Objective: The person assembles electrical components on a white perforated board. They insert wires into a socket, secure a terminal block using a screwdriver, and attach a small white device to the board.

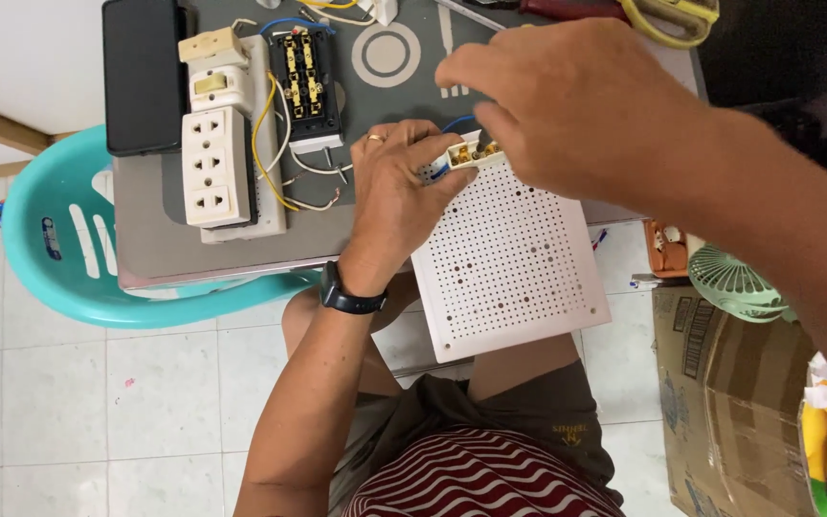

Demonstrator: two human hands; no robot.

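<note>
My left hand (396,188), with a ring and a black wristband, pinches a small cream electrical part (464,153) with brass terminals and a blue wire against the top edge of a white perforated board (509,263). Fingers of my right hand (581,105) curl down onto the same part from above, hiding its right side. The board rests tilted across my lap and the grey table edge.
On the grey table (160,249) lie a cream socket strip (215,165), a black terminal block (304,81) with yellow and white wires, and a black phone (141,75). A turquoise plastic chair (55,254) stands left. A cardboard box (734,402) and small green fan (734,280) are right.
</note>
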